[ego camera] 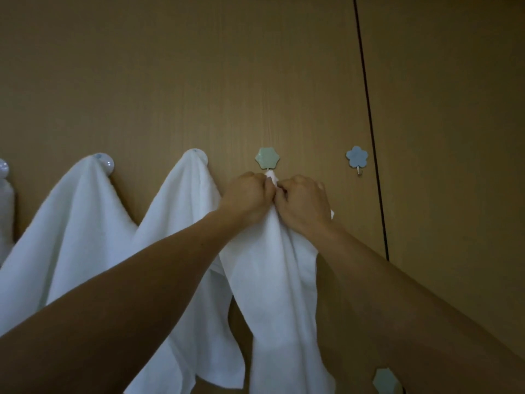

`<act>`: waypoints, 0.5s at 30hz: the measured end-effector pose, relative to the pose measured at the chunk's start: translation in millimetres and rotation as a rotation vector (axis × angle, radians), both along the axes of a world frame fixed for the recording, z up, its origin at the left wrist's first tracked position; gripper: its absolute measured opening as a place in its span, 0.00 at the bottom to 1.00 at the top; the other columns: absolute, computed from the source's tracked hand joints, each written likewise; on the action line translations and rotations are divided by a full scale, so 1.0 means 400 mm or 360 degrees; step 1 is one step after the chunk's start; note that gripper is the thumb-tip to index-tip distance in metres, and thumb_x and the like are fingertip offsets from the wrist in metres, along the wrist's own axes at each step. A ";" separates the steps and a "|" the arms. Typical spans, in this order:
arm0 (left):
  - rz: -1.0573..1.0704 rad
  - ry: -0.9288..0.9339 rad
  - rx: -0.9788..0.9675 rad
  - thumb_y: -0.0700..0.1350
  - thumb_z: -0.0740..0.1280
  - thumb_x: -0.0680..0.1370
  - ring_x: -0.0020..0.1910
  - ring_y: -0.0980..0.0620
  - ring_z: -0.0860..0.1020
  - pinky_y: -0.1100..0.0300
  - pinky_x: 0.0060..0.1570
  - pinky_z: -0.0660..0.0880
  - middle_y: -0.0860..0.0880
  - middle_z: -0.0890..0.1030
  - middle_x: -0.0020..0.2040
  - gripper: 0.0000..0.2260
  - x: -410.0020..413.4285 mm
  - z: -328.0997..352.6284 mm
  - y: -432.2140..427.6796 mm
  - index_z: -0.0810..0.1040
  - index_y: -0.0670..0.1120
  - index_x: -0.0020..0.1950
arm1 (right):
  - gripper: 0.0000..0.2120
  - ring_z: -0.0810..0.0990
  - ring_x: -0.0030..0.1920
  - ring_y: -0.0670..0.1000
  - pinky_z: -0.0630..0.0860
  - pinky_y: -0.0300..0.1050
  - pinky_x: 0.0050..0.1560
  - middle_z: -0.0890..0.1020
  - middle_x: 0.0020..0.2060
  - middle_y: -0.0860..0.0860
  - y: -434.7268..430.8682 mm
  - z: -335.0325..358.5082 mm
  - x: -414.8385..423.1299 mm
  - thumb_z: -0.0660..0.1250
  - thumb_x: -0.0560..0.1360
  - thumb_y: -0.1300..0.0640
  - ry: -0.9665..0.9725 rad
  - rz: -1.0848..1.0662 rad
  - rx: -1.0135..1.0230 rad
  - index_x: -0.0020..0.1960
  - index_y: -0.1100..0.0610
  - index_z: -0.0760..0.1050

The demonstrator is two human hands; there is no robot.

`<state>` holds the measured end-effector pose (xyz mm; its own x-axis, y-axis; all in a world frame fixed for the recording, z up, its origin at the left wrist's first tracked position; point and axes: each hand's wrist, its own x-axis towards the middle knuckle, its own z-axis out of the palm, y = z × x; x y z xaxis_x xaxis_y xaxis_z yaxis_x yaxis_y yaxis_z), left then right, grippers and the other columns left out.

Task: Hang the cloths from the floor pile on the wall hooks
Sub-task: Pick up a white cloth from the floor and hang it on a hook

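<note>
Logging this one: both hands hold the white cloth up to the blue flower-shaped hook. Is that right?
Not quite. The head view shows the left hand and right hand holding the white cloth up to the green hexagon hook. The blue flower-shaped hook to its right is bare.

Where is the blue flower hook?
In the head view, the blue flower hook is on the wall right of centre, between the green hook and the dark vertical seam.
</note>
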<state>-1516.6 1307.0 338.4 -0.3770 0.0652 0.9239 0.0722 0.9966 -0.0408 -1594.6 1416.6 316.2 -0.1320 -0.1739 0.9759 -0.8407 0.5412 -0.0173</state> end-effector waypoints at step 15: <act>-0.0715 -0.0525 0.1391 0.43 0.61 0.80 0.56 0.43 0.78 0.47 0.60 0.75 0.42 0.79 0.59 0.15 0.015 -0.032 0.030 0.74 0.38 0.65 | 0.07 0.75 0.39 0.52 0.66 0.43 0.34 0.77 0.38 0.50 0.030 -0.022 -0.006 0.61 0.75 0.51 -0.1012 0.0754 0.0019 0.42 0.53 0.72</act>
